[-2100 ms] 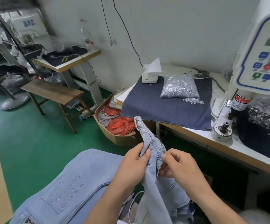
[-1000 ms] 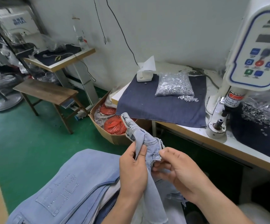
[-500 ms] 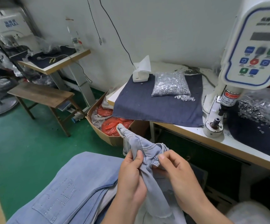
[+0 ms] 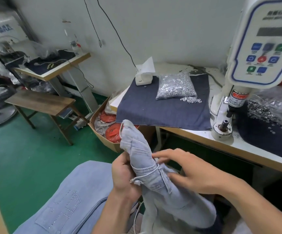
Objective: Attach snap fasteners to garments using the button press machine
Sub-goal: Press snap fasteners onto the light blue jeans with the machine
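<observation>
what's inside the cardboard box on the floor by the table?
The brown cardboard box holds red plastic bags and crumpled clear plastic. The raised light-blue denim garment and the dark-blue cloth overhanging the table hide its right part; the bags' contents can't be seen.

Single head-worn wide-angle view, looked forward and down, hands nearest, white workbench point(image 4: 197, 137) right, green floor point(image 4: 27, 149) far left
</observation>
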### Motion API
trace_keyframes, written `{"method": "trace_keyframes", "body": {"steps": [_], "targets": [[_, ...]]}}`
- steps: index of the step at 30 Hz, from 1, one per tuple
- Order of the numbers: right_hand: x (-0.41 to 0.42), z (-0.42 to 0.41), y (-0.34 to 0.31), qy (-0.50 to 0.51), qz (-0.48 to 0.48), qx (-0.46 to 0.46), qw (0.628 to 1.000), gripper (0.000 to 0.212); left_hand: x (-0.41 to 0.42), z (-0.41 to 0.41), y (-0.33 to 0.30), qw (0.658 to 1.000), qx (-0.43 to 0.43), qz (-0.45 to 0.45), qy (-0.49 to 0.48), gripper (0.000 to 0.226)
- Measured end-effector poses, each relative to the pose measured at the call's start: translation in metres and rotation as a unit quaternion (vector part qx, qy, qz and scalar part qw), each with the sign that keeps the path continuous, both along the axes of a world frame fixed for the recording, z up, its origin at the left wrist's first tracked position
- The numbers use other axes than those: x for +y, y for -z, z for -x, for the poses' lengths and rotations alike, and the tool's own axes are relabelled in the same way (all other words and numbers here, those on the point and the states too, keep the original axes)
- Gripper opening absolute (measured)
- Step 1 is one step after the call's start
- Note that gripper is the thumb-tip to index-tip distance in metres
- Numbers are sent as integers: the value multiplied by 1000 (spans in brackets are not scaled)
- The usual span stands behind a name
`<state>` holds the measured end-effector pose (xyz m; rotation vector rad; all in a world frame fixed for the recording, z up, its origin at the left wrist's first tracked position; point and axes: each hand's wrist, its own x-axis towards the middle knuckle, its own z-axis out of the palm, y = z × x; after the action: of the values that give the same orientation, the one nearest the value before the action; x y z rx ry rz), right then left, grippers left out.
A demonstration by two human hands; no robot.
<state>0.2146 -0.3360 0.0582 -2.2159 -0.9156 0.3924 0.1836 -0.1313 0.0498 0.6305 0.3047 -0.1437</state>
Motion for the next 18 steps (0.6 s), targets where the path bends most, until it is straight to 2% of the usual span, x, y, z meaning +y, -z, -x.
{"method": "trace_keyframes", "body": {"steps": [2,4,6,9,11,12,14,16,18], "targets": [[2,1,3,17,-1,-26,999,21,3,-8,2,1000,-16,-4,-26,23],[3,4,9,4,-1,-36,999,11,8,-13,3,998,-34,16,-41,16],[6,10,17,-3,-21,-9,1000,14,14,-13,7,998,-60,27,-16,29],[11,13,19,40,-43,50,997,46,18,-11,9,995,-94,12,21,60],[13,12,16,32,-30,21,999,33,16,-12,10,994,-105,-17,25,63],[13,13,13,23,-28,-6,999,23,16,-13,10,995,-96,-22,18,59],[9,16,10,-10,-33,-43,998,16,14,-18,14,998,-59,-18,1,46],[4,21,9,-51,-38,9,998,15,11,-22,18,1000,-21,-6,8,47],[0,24,14,-35,-59,110,992,17,6,-25,21,999,4,23,32,49]]}}
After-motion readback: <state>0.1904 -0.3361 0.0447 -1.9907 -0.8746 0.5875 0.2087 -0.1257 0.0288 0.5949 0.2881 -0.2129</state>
